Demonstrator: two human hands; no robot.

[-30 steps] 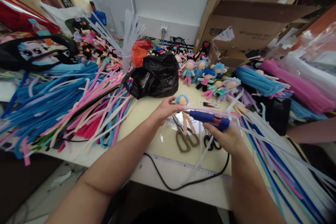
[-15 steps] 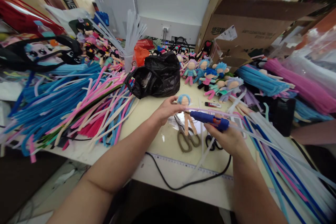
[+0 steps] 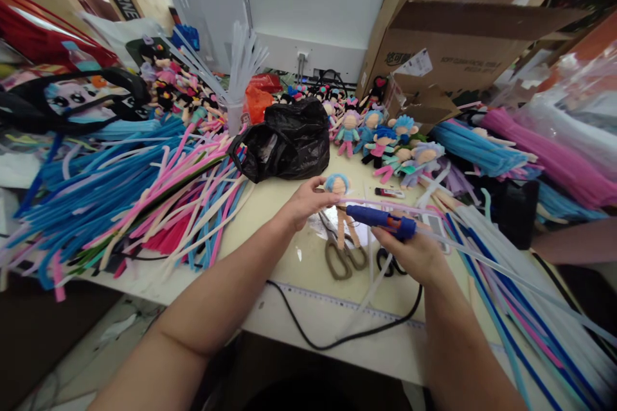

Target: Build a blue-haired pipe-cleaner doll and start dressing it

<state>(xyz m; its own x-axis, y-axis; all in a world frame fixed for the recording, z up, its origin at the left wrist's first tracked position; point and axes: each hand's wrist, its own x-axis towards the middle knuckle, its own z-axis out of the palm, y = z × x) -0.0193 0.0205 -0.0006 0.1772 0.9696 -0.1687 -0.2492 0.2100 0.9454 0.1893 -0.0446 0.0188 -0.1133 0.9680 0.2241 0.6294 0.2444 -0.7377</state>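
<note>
Closed around a small doll (image 3: 337, 185) with blue hair is my left hand (image 3: 310, 201); the doll's beige legs hang down below the fingers. My right hand (image 3: 413, 253) grips a blue hot glue gun (image 3: 380, 219), its tip pointing left at the doll's body. Whether the tip touches the doll, I cannot tell. A clear glue stick (image 3: 463, 247) trails from the gun's rear. A pink pipe cleaner (image 3: 400, 204) stretches right from the doll. Below lie scissors (image 3: 343, 262) and a second pair with black handles (image 3: 385, 261).
Bundled pipe cleaners (image 3: 110, 186) cover the left side. A black plastic bag (image 3: 299, 141) sits mid-table, with finished dolls (image 3: 380, 141) behind to its right. A black cord (image 3: 308, 340) loops over the front edge. A cardboard box (image 3: 448, 45) stands at the back right.
Both hands hold nearly the same pose, the glue gun tip still at the doll. The whole view has shifted very slightly.
</note>
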